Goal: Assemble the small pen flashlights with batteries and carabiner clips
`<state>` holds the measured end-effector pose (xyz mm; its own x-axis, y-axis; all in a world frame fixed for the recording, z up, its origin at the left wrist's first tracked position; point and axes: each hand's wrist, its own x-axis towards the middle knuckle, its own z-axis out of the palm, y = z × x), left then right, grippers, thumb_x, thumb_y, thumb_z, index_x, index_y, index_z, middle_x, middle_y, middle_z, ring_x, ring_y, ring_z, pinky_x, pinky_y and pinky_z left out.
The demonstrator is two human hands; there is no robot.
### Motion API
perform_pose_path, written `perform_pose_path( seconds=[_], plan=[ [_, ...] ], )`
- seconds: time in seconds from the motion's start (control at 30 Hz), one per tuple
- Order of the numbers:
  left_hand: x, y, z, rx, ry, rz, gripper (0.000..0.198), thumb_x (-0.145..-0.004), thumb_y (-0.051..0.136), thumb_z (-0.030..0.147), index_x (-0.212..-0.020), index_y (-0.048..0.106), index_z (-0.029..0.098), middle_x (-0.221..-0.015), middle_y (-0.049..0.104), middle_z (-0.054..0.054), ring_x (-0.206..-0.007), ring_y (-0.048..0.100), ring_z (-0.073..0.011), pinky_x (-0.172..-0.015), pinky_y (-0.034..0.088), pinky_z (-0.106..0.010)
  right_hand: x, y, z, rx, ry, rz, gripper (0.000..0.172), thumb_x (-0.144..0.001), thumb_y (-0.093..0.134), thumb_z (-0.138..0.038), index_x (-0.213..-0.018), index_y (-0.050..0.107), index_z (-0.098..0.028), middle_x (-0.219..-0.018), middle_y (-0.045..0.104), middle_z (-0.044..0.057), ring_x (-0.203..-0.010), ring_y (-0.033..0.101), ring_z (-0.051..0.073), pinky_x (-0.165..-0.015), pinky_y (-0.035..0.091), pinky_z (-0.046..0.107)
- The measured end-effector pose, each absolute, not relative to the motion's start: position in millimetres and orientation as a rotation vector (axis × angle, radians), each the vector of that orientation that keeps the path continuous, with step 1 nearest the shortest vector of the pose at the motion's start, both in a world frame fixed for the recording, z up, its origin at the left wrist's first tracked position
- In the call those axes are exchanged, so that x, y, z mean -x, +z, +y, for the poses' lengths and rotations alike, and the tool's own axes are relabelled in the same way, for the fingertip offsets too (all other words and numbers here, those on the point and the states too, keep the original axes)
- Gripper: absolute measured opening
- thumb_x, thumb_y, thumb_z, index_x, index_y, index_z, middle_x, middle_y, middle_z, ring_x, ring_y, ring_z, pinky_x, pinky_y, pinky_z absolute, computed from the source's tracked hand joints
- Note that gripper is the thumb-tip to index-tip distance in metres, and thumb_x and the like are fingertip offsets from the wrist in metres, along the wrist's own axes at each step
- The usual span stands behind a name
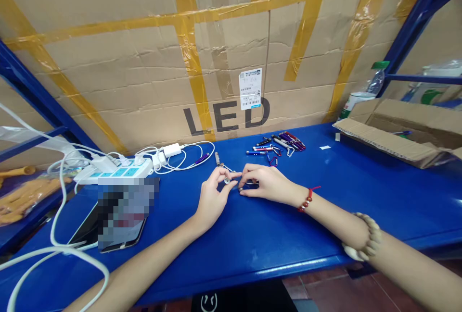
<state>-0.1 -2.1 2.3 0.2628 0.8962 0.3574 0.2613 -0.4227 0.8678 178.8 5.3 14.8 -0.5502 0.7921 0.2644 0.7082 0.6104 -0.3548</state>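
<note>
My left hand is closed, thumb and fingers around a small piece with a round, shiny silver end. Just behind those fingers shows a short silver cylinder with a bit of chain; whether it joins the held piece I cannot tell. My right hand is right beside it, fingertips pinched on something tiny and shiny, mostly hidden. Beyond my right hand lies a loose group of slim metal penlights in purple, red, black and silver, several with carabiner clips. A blue penlight is nearest.
On the blue table, a white power strip with tangled cables and a tablet stand left. A purple penlight lies by the cables. At right are an open cardboard box and a bottle. Taped cardboard forms the back.
</note>
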Motion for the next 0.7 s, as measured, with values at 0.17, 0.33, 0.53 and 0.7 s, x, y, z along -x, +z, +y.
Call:
perform_pose_path(
  seconds=[0.17,0.33,0.53,0.7],
  plan=[
    [0.8,-1.5,-1.8,-1.769,1.164,1.031,0.016,-0.076,0.061,0.02,-0.082,0.046,0.02,-0.089,0.072,-0.004,-0.095,0.064,-0.0199,-0.089,0.043,-0.035,-178.3,14.8,5.8,1.243,0.278,-2.43,0.011,-0.079,0.061,-0.03,-0.085,0.068,-0.023,-0.089,0.063,-0.001,-0.076,0.059,0.012,-0.054,0.033,0.019],
    [1.9,1.3,-2.1,-1.796,1.129,1.0,0.009,-0.075,0.061,0.02,-0.072,0.053,0.018,-0.095,0.071,-0.006,-0.098,0.063,-0.0209,-0.09,0.044,-0.034,-179.4,18.5,4.8,1.29,0.219,-2.229,0.012,-0.082,0.057,-0.027,-0.085,0.067,-0.022,-0.087,0.064,0.0,-0.068,0.058,0.01,-0.054,0.034,0.02],
    [0.8,3.8,-3.3,-1.84,1.152,1.05,0.02,-0.077,0.06,0.021,-0.096,0.055,0.02,-0.093,0.071,-0.004,-0.096,0.063,-0.0197,-0.091,0.042,-0.034,-180.1,18.0,8.5,1.273,0.292,-2.132,0.01,-0.081,0.058,-0.025,-0.083,0.068,-0.024,-0.085,0.065,-0.002,-0.067,0.058,0.009,-0.057,0.037,0.02],
    [1.4,-0.5,-1.0,-1.731,1.265,1.043,0.021,-0.085,0.05,0.028,-0.103,0.05,0.018,-0.097,0.067,-0.007,-0.085,0.065,-0.0173,-0.079,0.048,-0.03,-182.1,17.2,9.2,1.32,0.21,-2.114,0.012,-0.082,0.056,-0.026,-0.086,0.067,-0.024,-0.086,0.065,-0.001,-0.064,0.058,0.009,-0.054,0.038,0.021]
  ],
)
